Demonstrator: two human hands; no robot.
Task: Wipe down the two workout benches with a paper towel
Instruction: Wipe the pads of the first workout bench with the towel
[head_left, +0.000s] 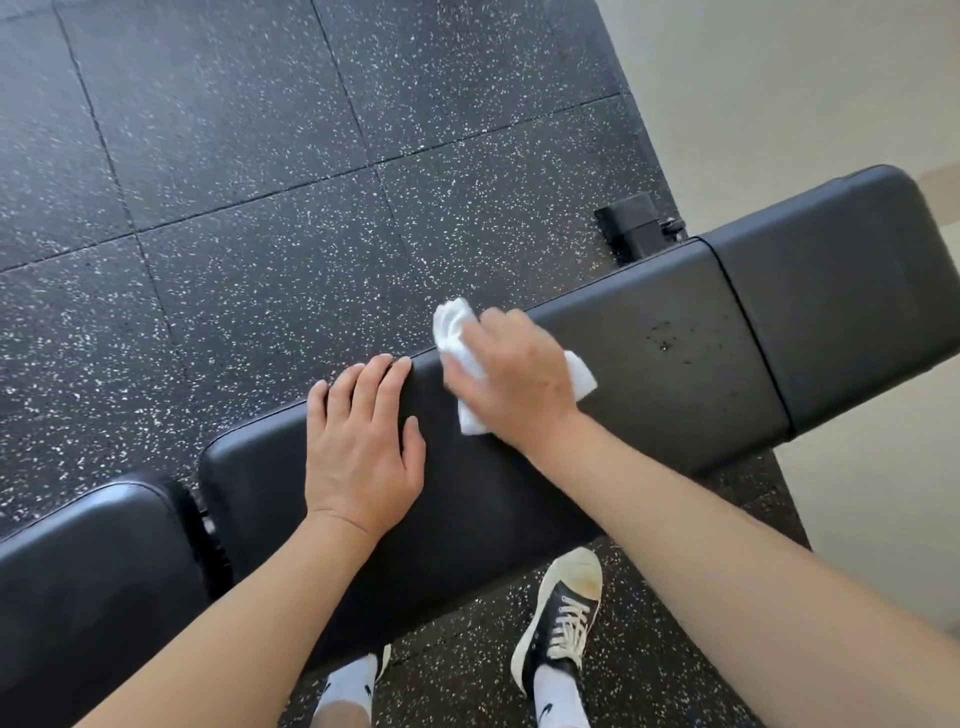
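Observation:
A long black padded bench (649, 364) runs from lower left to upper right across the view. My right hand (514, 374) presses a crumpled white paper towel (454, 332) flat against the bench top near its far edge, and the towel sticks out on both sides of the hand. My left hand (363, 447) rests flat on the pad just left of it, fingers straight and reaching the far edge. A second black pad (88, 561) sits at the lower left, separated from the long pad by a gap. A patch of small droplets (670, 338) shows on the pad to the right.
Black rubber floor tiles (234, 156) with white flecks lie beyond the bench. A black bench foot (631, 223) stands behind the pad at the upper right. Pale flooring (805, 78) borders the mat on the right. My feet in black sneakers (563, 618) stand under the near edge.

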